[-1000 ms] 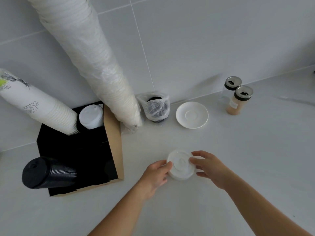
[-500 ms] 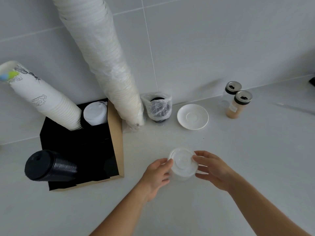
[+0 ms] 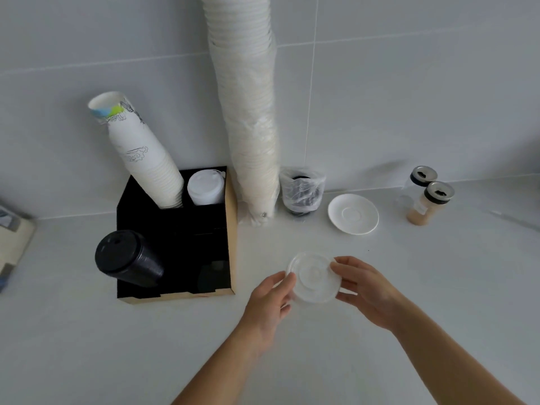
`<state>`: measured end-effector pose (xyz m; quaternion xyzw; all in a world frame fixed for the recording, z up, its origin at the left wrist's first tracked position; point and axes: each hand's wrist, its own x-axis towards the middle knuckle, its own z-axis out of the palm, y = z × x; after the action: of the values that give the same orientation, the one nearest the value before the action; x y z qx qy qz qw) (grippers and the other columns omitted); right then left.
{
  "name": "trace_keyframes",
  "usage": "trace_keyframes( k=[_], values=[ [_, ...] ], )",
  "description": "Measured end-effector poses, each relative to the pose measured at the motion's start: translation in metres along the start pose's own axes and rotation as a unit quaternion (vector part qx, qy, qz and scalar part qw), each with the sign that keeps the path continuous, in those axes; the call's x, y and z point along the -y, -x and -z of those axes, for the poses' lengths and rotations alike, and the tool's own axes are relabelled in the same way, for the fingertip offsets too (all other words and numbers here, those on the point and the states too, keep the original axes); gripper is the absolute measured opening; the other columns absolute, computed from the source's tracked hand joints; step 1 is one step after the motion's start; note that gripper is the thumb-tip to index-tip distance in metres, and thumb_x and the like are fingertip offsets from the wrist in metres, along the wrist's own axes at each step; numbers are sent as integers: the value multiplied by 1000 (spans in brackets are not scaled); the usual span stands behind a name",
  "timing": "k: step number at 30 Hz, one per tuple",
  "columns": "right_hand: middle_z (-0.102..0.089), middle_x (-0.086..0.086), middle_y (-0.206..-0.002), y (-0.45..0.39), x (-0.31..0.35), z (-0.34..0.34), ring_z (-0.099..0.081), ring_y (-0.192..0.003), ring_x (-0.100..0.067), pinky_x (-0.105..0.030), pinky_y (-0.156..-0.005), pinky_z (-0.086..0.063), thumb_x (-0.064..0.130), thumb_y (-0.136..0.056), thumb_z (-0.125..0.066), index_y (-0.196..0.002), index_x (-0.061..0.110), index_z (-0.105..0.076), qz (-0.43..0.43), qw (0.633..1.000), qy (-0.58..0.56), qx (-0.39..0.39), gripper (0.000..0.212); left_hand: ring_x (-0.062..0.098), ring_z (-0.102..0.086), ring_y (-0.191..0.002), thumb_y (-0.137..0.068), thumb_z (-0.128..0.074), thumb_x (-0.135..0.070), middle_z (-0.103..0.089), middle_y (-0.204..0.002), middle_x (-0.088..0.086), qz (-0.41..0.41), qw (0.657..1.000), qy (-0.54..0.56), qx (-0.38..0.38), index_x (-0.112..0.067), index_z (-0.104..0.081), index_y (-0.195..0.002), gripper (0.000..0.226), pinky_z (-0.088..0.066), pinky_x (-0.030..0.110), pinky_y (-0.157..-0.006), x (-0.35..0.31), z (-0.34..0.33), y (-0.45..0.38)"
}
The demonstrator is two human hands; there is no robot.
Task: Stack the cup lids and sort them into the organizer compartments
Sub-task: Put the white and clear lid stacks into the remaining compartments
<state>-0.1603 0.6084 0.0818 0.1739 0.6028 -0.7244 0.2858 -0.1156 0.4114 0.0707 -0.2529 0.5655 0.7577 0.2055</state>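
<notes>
A short stack of translucent white cup lids [image 3: 314, 277] is held between both hands just above the counter, right of the organizer. My left hand [image 3: 270, 299] grips its left rim and my right hand [image 3: 363, 287] grips its right rim. The black organizer [image 3: 230, 229] with a cardboard side stands to the left. Its back compartments hold a leaning stack of white paper cups [image 3: 146, 159] and a stack of white lids [image 3: 205, 188]. A stack of black lids [image 3: 127, 261] leans out of the front left compartment. The front right compartment looks dark; I cannot tell what it holds.
A tall sleeve of white cups in plastic [image 3: 248, 106] leans against the tiled wall beside the organizer. Right of it sit black lids in a plastic bag [image 3: 301, 191], a white saucer [image 3: 353, 214] and two shaker jars [image 3: 429, 197]. Something lies at the left edge [image 3: 11, 238].
Both hands have lifted the white lid stack slightly off the counter. The camera has tilted and shifted, so the organizer and cup stacks now appear further right in view.
</notes>
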Motion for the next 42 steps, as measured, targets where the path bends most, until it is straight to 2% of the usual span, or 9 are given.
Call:
trace_keyframes(
  k=[5,10,14,17,24,28,31,36,42],
  values=[
    [-68,-5,-94,0,9,-31,-64,-91,-23,-43,-94,-49,19,-89,-66,-100,12,-64,7,1000,23,17,13,19,-59,-118,-85,-67,-39,-67,-122,1,-19,999,29,-14,-20,-61,-123,43,-43,36,-106,-7,24,12],
    [-66,-7,-97,-4,13,-70,-61,-93,-24,-43,-94,-48,13,-92,-60,-103,12,-63,15,998,50,32,12,17,-59,-121,-66,-76,-52,-65,-127,0,-47,998,38,-30,-22,-57,-132,75,-43,33,-105,-16,55,24],
    [-69,-7,-103,-9,18,-108,-63,-97,-23,-42,-97,-48,14,-91,-62,-109,10,-62,23,995,83,59,19,13,-61,-117,-89,-64,-37,-69,-121,-3,-68,996,45,-44,-21,-60,-128,42,-42,35,-107,-26,80,36],
    [-73,-8,-108,-16,20,-136,-67,-101,-23,-42,-101,-49,17,-86,-71,-108,12,-65,28,992,100,72,24,5,-66,-104,-96,-55,-28,-76,-101,-12,-78,994,57,-45,-30,-69,-103,16,-45,28,-98,-34,97,45],
    [-73,-13,-116,-37,25,-195,-67,-109,-28,-44,-102,-51,18,-83,-73,-108,14,-66,24,984,159,82,26,17,-59,-98,-95,-51,-32,-65,-91,-10,-65,994,42,-75,-25,-66,-86,18,-35,32,-105,-37,140,49],
    [-70,-15,-119,-48,29,-218,-67,-108,-28,-41,-98,-51,21,-86,-70,-112,11,-66,39,976,197,80,27,5,-62,-104,-96,-51,-31,-67,-110,-10,-64,991,102,-66,-22,-63,-115,24,-33,31,-111,-41,151,49],
    [-68,-13,-122,-57,28,-235,-64,-114,-28,-41,-99,-50,25,-89,-66,-115,13,-64,40,968,234,80,29,1,-57,-99,-97,-51,-31,-63,-102,-14,-51,983,158,-79,-31,-61,-97,10,-32,32,-111,-47,154,44],
    [-68,-11,-121,-72,28,-252,-63,-115,-29,-42,-104,-49,28,-89,-64,-115,18,-65,17,961,262,85,28,11,-48,-116,-95,-51,-27,-59,-106,-10,-23,975,207,-79,-24,-56,-84,12,-27,36,-117,-50,165,38],
    [-67,-12,-122,-88,24,-264,-63,-106,-24,-36,-97,-50,25,-89,-63,-112,17,-65,-14,963,259,76,25,5,-52,-98,-95,-50,-24,-58,-97,-7,-4,969,226,-102,-24,-50,-76,19,-27,35,-115,-51,171,24]
  ],
)
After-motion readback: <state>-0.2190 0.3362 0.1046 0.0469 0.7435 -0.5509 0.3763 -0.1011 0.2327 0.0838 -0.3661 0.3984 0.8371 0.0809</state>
